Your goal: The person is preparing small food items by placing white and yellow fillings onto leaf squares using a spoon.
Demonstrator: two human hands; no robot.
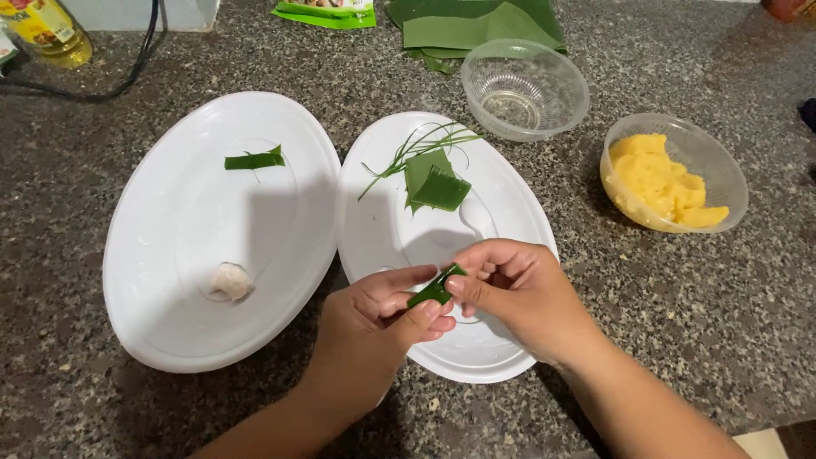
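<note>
Both hands pinch one folded green leaf strip (435, 287): left hand (382, 319) low end, right hand (518, 289) top; it slants up-right over the white plate (374, 212).

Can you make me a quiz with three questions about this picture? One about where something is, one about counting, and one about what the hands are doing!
1. Where is the yellow mash?
A. In the clear bowl at the right
B. On the left white plate
C. In the person's hands

2. How many white plates are on the counter?
A. One
B. Two
C. Four

3. What are the two hands doing?
A. Resting flat on the counter
B. Pinching a small green leaf piece together
C. Lifting the empty bowl

Answers:
1. A: the yellow mash fills the clear bowl at the right.
2. B: a left white plate and a middle plate lie side by side.
3. B: the left hand and right hand both grip the green leaf piece above the middle plate.
</note>
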